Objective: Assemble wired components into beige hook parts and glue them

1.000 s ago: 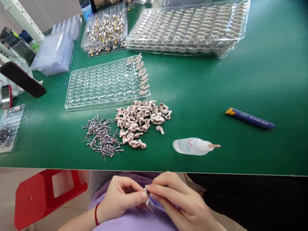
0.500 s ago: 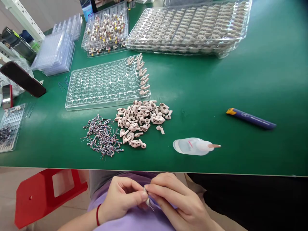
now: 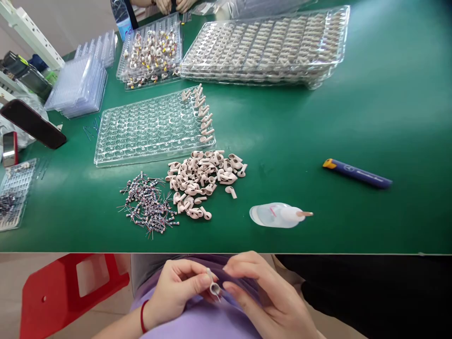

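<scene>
Over my lap, below the table edge, my left hand [image 3: 180, 288] pinches a small white earbud shell [image 3: 214, 288] between thumb and forefinger. Its round hollow opening shows, and fine wires poke out below it. My right hand [image 3: 263, 294] is just right of the shell, thumb and fingers apart, with nothing visible between them. On the table ahead lie a heap of similar earbud shells [image 3: 201, 176] and, to its left, a heap of small wired parts [image 3: 148, 205]. A clear plastic tray [image 3: 141, 127] behind them carries several shells along its right side.
A squeeze bottle [image 3: 275, 215] and a blue pen-like tool [image 3: 356, 173] lie on the right. Filled trays [image 3: 264, 47] are stacked at the back, beside a tray of wired parts [image 3: 151, 52]. A phone [image 3: 31, 123] stands left. Another person's hands [image 3: 173, 4] show at the top.
My right hand has let go of the earbud shell and opened away to the right. The shell stays in my left hand, its opening now visible. The view has shifted slightly.
</scene>
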